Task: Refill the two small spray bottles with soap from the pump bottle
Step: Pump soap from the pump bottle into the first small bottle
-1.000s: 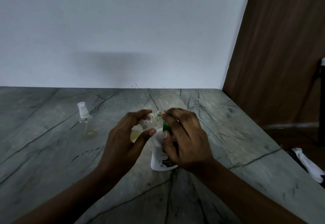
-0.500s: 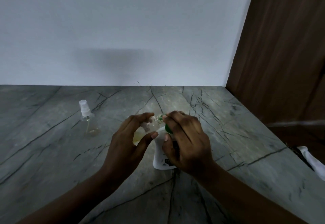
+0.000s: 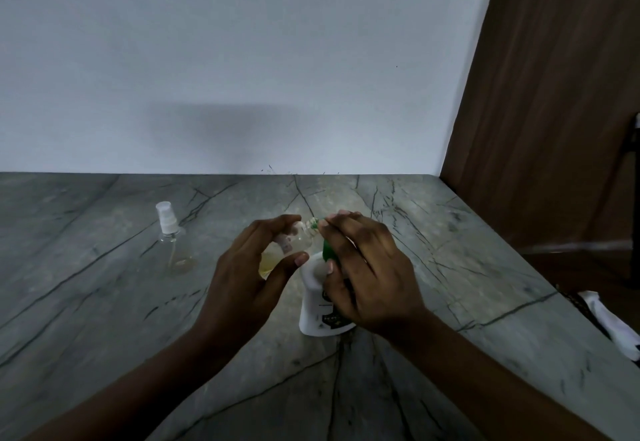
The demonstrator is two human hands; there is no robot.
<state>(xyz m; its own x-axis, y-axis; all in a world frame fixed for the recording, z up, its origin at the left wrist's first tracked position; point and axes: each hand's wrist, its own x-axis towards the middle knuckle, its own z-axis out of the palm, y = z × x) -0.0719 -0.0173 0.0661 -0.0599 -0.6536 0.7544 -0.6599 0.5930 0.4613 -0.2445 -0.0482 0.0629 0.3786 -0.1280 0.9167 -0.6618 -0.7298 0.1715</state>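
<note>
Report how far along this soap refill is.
Done: the uncapped spray bottle in the left hand already holds some yellowish soap. In hand: its open neck is tipped to the green nozzle of the pump bottle, which the right hand grips over the top. Left: the second spray bottle stands capped on the counter, with only a little liquid at its bottom.

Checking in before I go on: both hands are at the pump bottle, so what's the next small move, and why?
Probably press the green pump head down gently with the right hand. The left hand holds the uncapped spray bottle tilted, its threaded neck right at the nozzle, with only a little yellowish liquid inside.
</note>
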